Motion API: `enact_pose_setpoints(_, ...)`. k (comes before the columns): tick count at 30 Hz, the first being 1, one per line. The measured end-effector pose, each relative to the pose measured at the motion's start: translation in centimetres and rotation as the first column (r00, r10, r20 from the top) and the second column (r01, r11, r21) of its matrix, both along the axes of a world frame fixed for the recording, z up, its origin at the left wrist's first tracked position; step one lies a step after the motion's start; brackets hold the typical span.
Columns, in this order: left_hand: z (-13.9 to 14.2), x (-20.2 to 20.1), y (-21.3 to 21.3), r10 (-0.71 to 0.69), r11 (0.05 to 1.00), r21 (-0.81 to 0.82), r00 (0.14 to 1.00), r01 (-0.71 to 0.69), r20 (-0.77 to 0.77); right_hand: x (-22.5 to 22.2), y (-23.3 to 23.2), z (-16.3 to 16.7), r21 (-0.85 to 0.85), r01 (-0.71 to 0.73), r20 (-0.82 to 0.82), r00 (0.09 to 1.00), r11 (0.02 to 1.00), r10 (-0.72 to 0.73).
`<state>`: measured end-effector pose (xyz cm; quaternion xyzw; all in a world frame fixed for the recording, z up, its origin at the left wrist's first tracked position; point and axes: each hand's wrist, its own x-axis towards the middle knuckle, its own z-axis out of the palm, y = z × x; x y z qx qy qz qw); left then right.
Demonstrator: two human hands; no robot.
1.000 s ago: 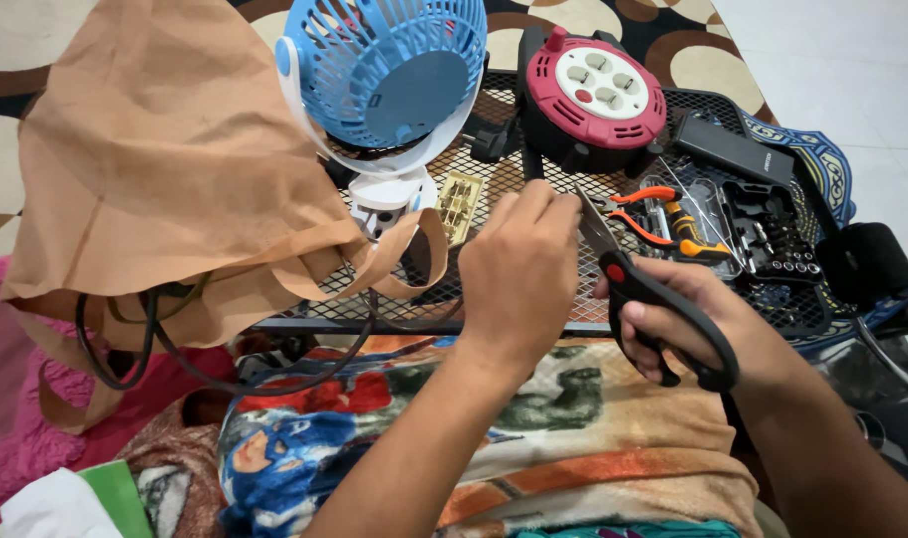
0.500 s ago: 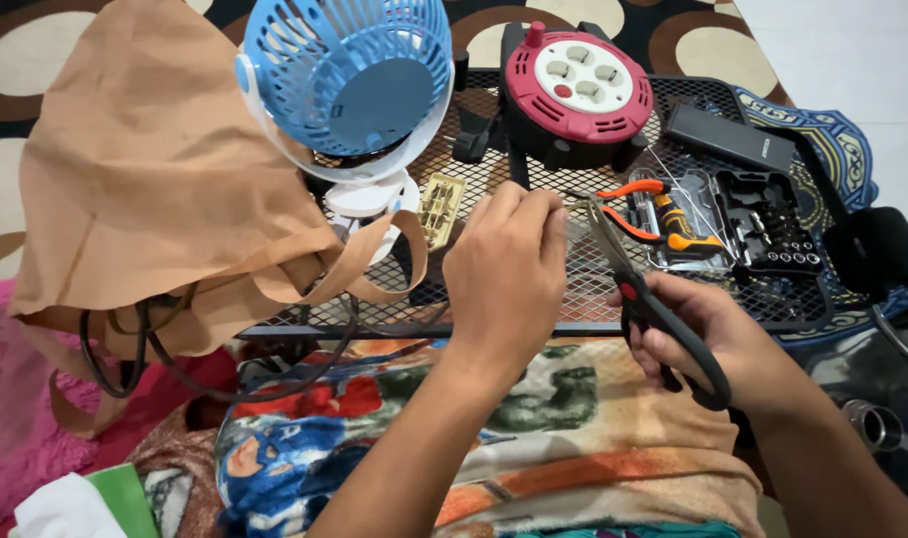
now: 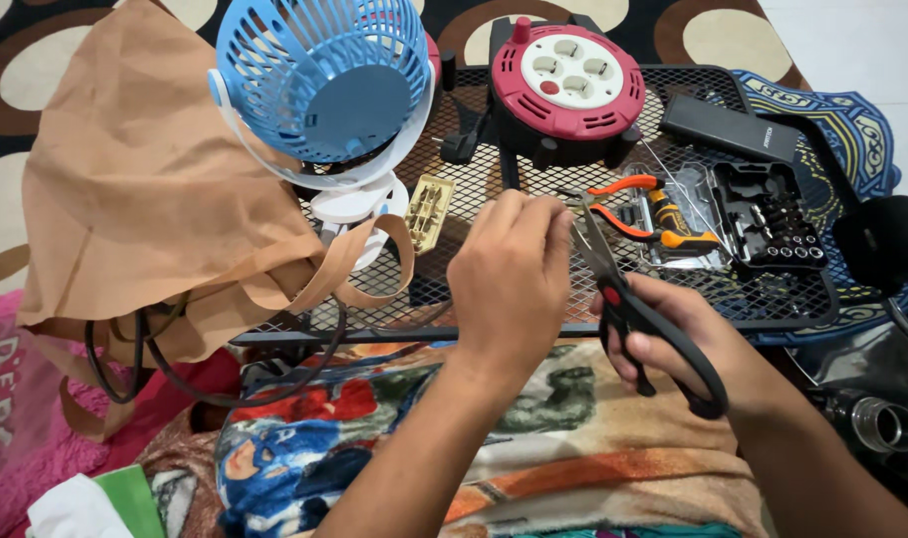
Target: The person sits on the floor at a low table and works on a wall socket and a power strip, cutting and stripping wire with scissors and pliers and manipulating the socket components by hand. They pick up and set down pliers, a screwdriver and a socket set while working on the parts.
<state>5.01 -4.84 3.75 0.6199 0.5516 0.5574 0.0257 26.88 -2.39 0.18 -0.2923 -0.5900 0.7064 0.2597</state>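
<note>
My right hand [image 3: 678, 334] grips black-handled scissors [image 3: 623, 299], blades pointing up toward my left fingertips. My left hand [image 3: 509, 284] hovers over the black metal mesh table [image 3: 454, 199], fingers pinched together next to the scissor blades; whatever small thing they pinch is hidden. A blue and white desk fan [image 3: 324, 85] stands at the table's left. A small beige part [image 3: 429, 211] lies by the fan's base.
A red cable reel with sockets [image 3: 568, 85] stands at the back. Orange-handled pliers [image 3: 643, 214], a black bit set case [image 3: 773, 219] and a black box [image 3: 728, 130] lie on the right. A tan fabric bag [image 3: 145, 199] with a black cable drapes on the left. A colourful blanket [image 3: 374, 448] covers my lap.
The view has shifted slightly. My left hand's fingers have drawn closer to the scissor blades, and the scissors sit a little more upright beside them.
</note>
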Motion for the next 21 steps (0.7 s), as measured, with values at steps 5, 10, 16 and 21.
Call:
enact_pose_setpoints(5,-0.1,0.3,-0.1,-0.013,1.000,0.001,1.000,0.013,-0.026,-1.2,0.8,0.6,0.035,-0.006,-0.007,1.000,0.999,0.007)
enact_pose_setpoints(10,-0.1,0.3,-0.2,-0.024,1.000,0.004,0.999,0.024,-0.036,-1.9,0.7,1.5,0.018,0.018,-0.030,0.999,1.000,-0.018)
enact_pose_setpoints(16,-0.2,0.3,-0.2,-0.034,0.999,-0.003,0.999,0.034,-0.021,-2.3,0.6,2.0,0.024,0.047,0.039,0.998,0.999,-0.048)
enact_pose_setpoints(21,-0.1,0.2,-0.1,-0.058,0.998,-0.005,0.998,0.058,0.014,-2.7,0.5,2.1,0.059,0.075,0.081,0.994,0.995,-0.079)
